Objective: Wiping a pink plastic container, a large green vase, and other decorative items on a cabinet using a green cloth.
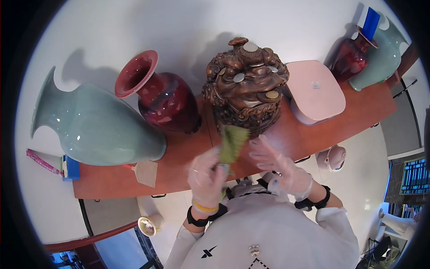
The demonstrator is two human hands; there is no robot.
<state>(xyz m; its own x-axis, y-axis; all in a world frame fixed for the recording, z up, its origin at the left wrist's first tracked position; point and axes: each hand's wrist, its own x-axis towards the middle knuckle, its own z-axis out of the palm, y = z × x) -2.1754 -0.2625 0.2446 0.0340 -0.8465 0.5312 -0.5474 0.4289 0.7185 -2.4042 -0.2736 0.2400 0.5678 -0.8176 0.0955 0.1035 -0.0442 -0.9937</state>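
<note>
My left hand (205, 176), in a clear plastic glove, grips a blurred green cleaning tool (234, 141); whether its head is bristle or cloth, I cannot tell. The green head is raised in front of the base of a carved brown toad figurine (248, 84). Several coins rest on the figurine, and a pale round piece (250, 47) sits on its top. Also gloved, my right hand (284, 169) has its fingers spread and holds nothing. It is over the front part of the brown wooden cabinet top (322, 134), apart from the figurine.
Left of the figurine stand a dark red vase (169, 102) and a large celadon vase (104, 124), with a fly swatter (146, 173) near them. A pink box (317, 90), another red vase (351, 57) and a celadon vase (379, 57) are rightward. A pink bucket (331, 158) and wastebasket (149, 225) stand below.
</note>
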